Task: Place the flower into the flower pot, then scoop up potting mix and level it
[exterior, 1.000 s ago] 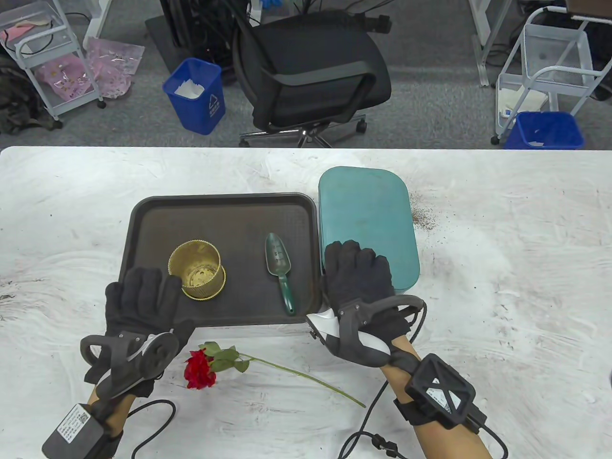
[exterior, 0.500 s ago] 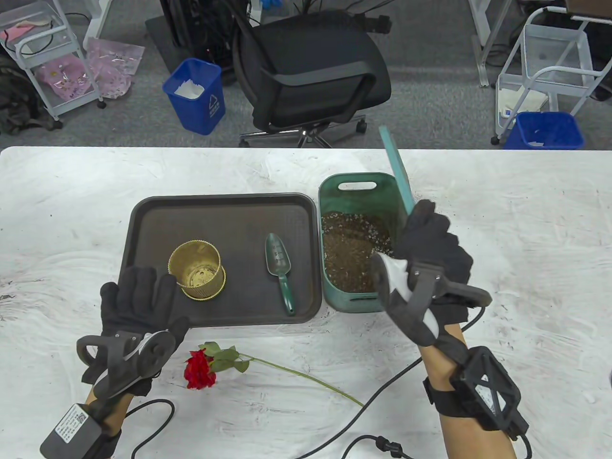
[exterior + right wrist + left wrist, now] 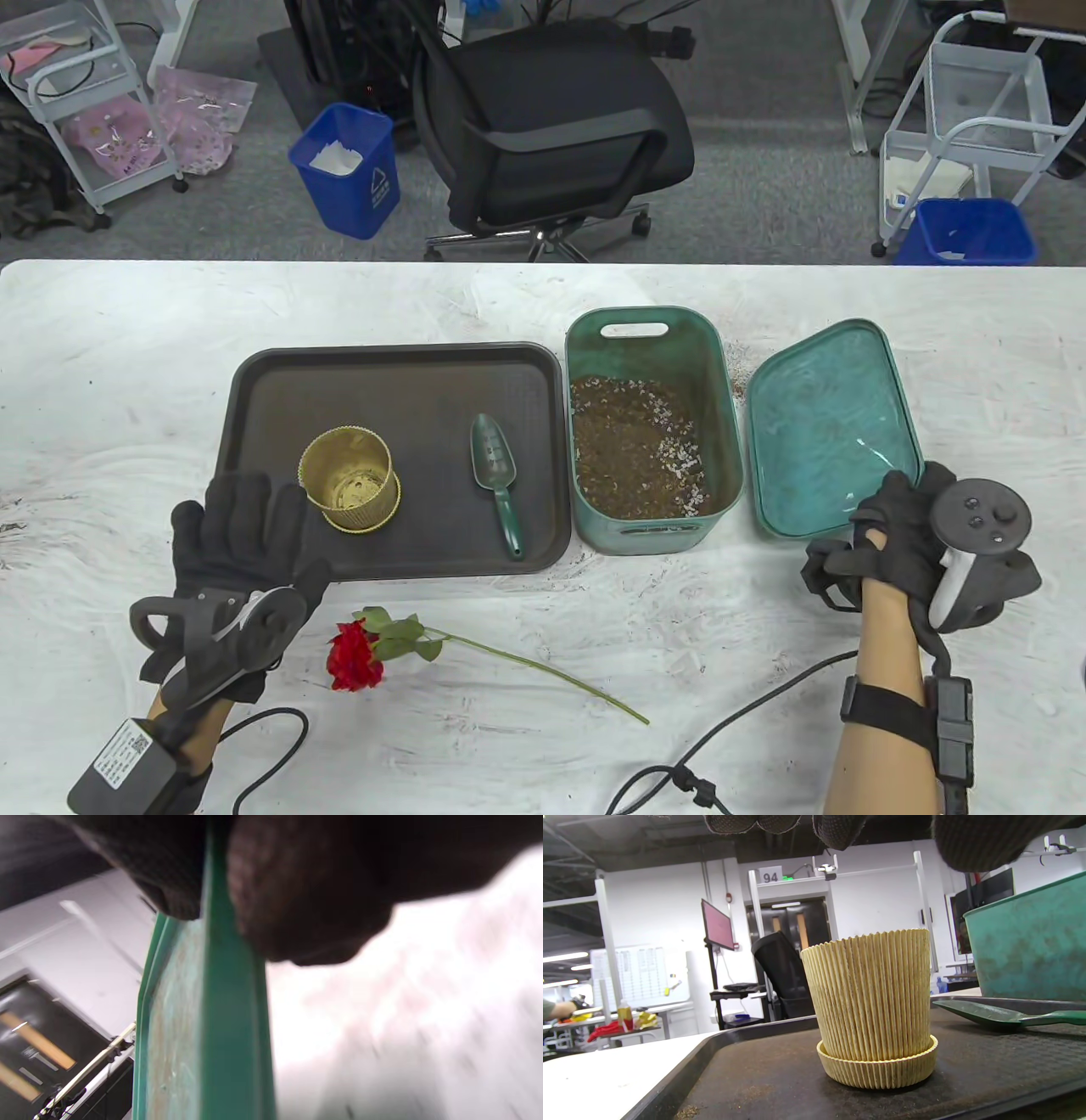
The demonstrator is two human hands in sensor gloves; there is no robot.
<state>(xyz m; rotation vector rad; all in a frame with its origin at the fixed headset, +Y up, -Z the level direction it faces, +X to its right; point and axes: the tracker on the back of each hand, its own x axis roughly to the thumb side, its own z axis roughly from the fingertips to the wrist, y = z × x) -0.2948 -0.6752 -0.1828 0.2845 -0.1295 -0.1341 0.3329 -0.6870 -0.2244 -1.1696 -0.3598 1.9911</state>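
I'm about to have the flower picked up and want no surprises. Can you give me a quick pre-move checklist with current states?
1. Potting mix bin uncovered: ok.
2. Lid released: not ok, right hand pinches its near corner.
3. Flower pot upright on tray, holding nothing: ok.
4. Left hand free: ok, open beside the pot.
5. Flower reachable on table: ok.
6. Scoop on tray: ok.

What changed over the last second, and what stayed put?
The right hand lifted the teal lid off the soil bin, swung it right, and now pinches its near corner beside the bin, underside up. The left hand, flower pot, trowel and rose stayed put.
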